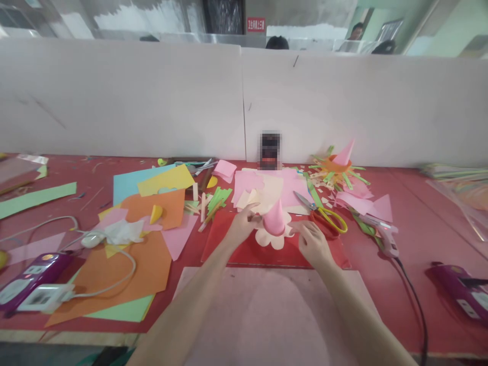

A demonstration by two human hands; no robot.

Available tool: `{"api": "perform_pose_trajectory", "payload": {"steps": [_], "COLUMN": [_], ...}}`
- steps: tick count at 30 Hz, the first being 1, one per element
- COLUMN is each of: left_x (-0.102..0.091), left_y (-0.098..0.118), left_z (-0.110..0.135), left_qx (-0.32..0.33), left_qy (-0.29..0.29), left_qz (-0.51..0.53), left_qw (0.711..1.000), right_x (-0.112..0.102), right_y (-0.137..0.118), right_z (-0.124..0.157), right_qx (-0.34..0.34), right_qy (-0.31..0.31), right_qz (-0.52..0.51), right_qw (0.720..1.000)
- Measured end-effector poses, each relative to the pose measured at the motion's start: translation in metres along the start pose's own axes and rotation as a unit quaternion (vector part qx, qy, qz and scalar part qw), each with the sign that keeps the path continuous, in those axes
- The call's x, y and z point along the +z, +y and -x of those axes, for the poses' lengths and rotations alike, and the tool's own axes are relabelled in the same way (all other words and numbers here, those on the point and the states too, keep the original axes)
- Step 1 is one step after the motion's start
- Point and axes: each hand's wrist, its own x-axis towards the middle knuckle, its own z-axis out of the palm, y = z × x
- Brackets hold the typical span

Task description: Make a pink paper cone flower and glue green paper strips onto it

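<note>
A cream paper flower (pixel 275 241) with rounded petals lies above the red board (pixel 236 249), and a pink paper cone (pixel 275 218) stands upright at its middle. My left hand (pixel 244 223) pinches the flower's left edge between thumb and fingers. On the opposite side, my right hand (pixel 309 239) has its fingertips closed at a right-hand petal. Just beyond the right hand, scissors (pixel 328 216) with yellow and red handles rest partly on pink paper sheets (pixel 293 185).
A glue gun (pixel 387 239) with a black cord lies to the right. Behind it stands an orange-and-green paper piece (pixel 337 165) with a pink cone. Orange sheets (pixel 125 269), cables and a purple power strip (pixel 34 279) cover the left. A white partition (pixel 152 101) closes off the back.
</note>
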Motion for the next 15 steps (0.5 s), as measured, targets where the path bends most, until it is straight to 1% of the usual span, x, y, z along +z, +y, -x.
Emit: {"api": "perform_pose_trajectory", "payload": {"steps": [2, 4, 6, 8, 11, 13, 15], "left_x": [0.001, 0.003, 0.003, 0.003, 0.001, 0.001, 0.004], "left_y": [-0.005, -0.007, -0.007, -0.006, -0.002, 0.001, 0.005], "left_z": [0.001, 0.002, 0.002, 0.003, 0.005, 0.010, 0.015], "left_qx": [0.006, 0.009, 0.011, 0.021, 0.092, 0.135, 0.128], "left_qy": [-0.020, -0.024, -0.024, -0.008, 0.034, 0.038, 0.029], "left_qz": [-0.031, -0.060, -0.096, -0.140, -0.188, -0.186, -0.195], "left_qw": [0.999, 0.998, 0.995, 0.990, 0.977, 0.973, 0.972], "right_x": [0.001, 0.001, 0.003, 0.007, 0.014, 0.015, 0.015], "right_y": [0.003, 0.006, 0.007, 0.009, 0.012, 0.014, 0.015], "right_z": [-0.001, -0.004, -0.009, -0.012, -0.010, -0.007, -0.004], "right_qx": [0.055, 0.099, 0.126, 0.143, 0.171, 0.197, 0.217], "right_qy": [0.002, -0.004, -0.014, -0.017, -0.013, -0.017, -0.025], "right_qz": [-0.003, -0.002, -0.007, -0.020, -0.040, -0.047, -0.054], "right_qw": [0.998, 0.995, 0.992, 0.989, 0.984, 0.979, 0.974]}}
